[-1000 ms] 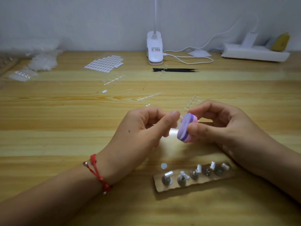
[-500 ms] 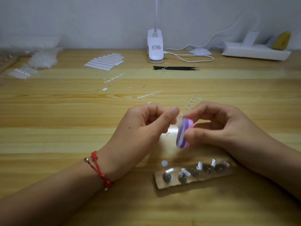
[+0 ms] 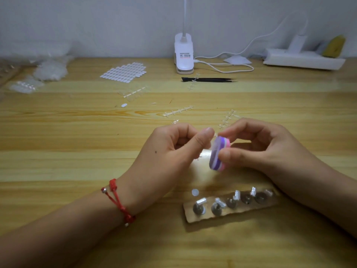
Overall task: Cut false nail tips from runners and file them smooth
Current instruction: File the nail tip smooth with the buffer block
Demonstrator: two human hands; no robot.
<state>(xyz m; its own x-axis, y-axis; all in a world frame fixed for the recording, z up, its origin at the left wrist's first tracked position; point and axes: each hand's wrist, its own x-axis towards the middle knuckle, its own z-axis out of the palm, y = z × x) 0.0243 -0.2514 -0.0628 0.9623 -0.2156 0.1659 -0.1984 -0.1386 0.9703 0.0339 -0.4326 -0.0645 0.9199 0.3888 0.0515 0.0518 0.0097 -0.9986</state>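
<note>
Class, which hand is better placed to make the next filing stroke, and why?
Right: the right hand grips the file, its face beside the left hand, which pinches what is probably the tip.

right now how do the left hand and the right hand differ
The left hand pinches a small clear nail tip, barely visible; the right hand grips a purple and pink file block. The left wrist wears a red cord bracelet; the right wrist is bare. Both hands are held over the wooden table, fingers curled, nearly meeting.
</note>
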